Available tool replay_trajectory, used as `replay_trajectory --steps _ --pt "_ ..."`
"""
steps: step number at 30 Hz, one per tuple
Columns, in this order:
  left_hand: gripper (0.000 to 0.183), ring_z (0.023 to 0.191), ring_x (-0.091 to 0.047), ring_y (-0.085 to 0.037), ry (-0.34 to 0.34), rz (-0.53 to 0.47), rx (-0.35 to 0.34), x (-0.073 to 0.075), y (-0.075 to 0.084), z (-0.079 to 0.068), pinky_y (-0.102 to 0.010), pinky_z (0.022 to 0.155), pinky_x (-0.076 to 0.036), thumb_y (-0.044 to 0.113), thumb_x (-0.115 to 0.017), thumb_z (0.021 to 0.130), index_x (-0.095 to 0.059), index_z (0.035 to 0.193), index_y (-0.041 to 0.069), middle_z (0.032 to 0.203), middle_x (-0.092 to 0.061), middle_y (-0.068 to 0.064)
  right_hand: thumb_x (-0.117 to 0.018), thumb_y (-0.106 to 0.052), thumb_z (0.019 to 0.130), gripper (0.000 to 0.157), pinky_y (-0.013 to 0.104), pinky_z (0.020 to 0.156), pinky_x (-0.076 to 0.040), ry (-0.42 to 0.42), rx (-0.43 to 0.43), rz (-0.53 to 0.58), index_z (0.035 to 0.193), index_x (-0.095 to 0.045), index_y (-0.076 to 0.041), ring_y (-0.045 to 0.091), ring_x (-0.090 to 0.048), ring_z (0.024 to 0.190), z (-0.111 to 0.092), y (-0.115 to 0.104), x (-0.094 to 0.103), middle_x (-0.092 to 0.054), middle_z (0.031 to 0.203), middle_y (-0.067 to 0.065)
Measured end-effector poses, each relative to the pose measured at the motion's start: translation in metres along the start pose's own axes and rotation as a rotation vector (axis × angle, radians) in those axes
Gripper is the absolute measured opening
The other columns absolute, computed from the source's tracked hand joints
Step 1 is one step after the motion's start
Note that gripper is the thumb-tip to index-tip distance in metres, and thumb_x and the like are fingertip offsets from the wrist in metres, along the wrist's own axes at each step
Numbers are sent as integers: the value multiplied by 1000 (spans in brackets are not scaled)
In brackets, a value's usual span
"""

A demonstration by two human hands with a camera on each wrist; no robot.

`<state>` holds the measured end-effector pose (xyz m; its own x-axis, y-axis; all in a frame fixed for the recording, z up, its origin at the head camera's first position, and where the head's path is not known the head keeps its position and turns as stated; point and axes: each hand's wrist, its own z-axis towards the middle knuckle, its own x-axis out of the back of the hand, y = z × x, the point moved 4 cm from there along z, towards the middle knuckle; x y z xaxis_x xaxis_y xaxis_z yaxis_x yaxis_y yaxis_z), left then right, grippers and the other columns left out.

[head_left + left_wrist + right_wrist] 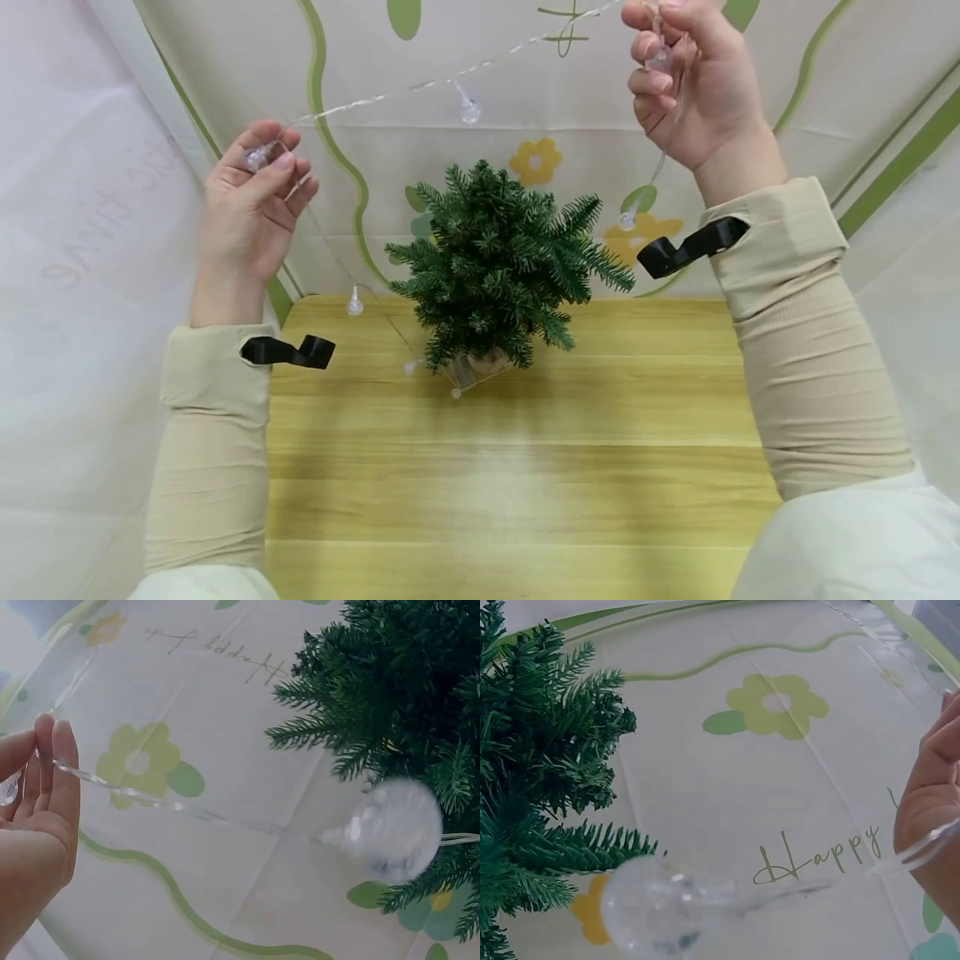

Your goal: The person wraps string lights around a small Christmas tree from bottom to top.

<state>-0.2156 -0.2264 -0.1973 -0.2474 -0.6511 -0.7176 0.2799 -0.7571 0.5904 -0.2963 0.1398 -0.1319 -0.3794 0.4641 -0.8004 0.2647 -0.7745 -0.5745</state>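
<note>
A clear string of fairy lights [420,86] stretches in the air between the two hands, one round bulb [470,110] dangling from the span. At the left, the left hand [251,204] pinches the wire between thumb and fingers, a bulb lying against the fingers. Higher up at the right, the right hand [701,92] grips the other end of the span, its fingertips partly cut off by the frame's top. Between and below them stands a small green artificial Christmas tree [502,258]. From both hands wire hangs down; large blurred bulbs [397,829] show close to each wrist camera.
The tree stands at the back of a wood-grain table [510,483]. More wire and a small bulb [456,393] lie by its mostly hidden base. Behind rises a pale cloth backdrop [420,167] printed with flowers and green wavy lines; white sheets [67,350] flank both sides.
</note>
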Motion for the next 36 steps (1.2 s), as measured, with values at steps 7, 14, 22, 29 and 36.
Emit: replay_trajectory --steps 7,14,22,29,36 --pt "30 70 -69 -18 229 352 -68 13 -3 16 -23 65 -59 -15 -65 80 -64 106 -1 86 -69 -11 -40 -8 102 28 22 34 -28 -53 -63 -84 103 -60 12 20 -43 40 6 -5 3 -67 70 23" --pt "28 85 -67 -7 257 1454 -34 16 -14 26 -12 73 -53 7 -56 91 -66 118 7 105 -70 -5 -43 -8 101 27 22 34 -31 41 6 -112 94 -61 11 19 -43 39 12 -14 7 -67 68 21" --pt "33 76 -64 -8 134 1728 183 43 -32 25 -13 64 -50 19 -45 98 -64 119 3 101 -69 -12 -42 -4 96 22 22 37 -22 135 66 100 80 -51 8 21 -38 41 14 -29 4 -51 66 18" --pt "31 66 -64 -2 143 1176 345 70 -30 19 -15 64 -57 35 -59 92 -57 107 8 76 -62 10 -42 -2 84 20 23 36 -18 255 99 202 64 -42 4 22 -36 40 13 -46 11 -41 56 14" --pt "15 72 -63 -10 122 693 273 65 -27 18 -17 63 -57 16 -67 89 -62 100 7 87 -59 1 -50 -20 96 34 25 36 -24 213 98 194 70 -48 2 22 -38 41 11 -52 27 -47 60 13"
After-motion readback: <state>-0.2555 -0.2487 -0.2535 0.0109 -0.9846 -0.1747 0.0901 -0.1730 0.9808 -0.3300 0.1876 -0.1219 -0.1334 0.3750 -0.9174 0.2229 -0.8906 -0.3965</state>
